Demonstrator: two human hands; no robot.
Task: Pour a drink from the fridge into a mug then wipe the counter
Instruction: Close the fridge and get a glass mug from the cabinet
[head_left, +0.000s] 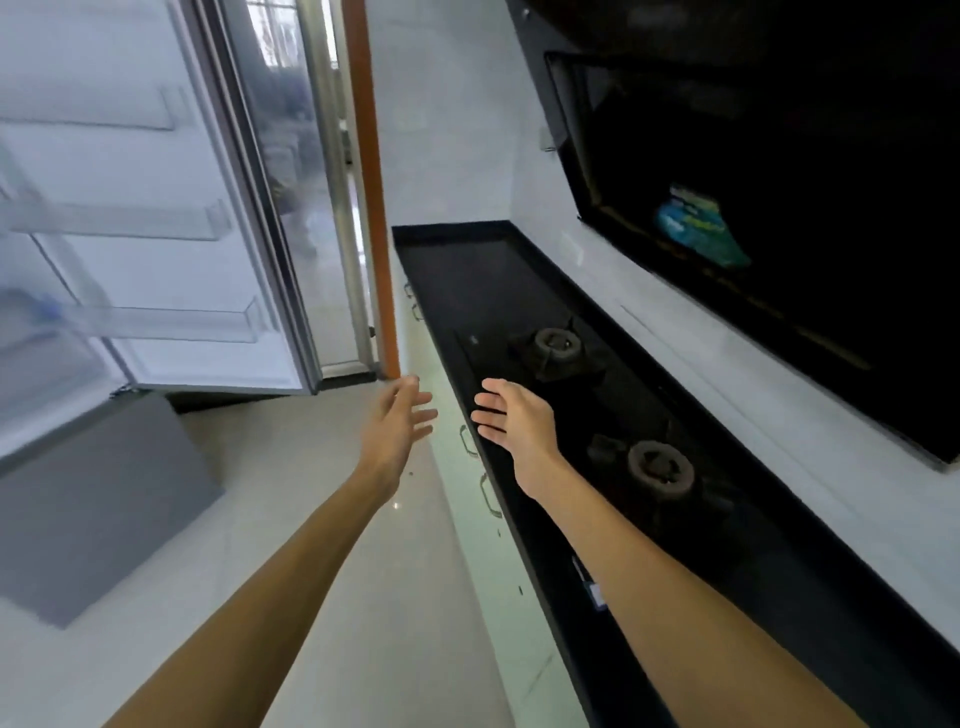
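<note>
Both forearms (260, 597) stretch from the bottom edge, left hand (400, 421) and right hand (511, 421) each with grip spread and empty, no drink or mug in sight, the fridge door (156, 182) open at upper left, where a careless turn might bump it.

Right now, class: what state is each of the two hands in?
Left hand: open, fingers straight, holding nothing.
Right hand: open, fingers straight, holding nothing.
</note>
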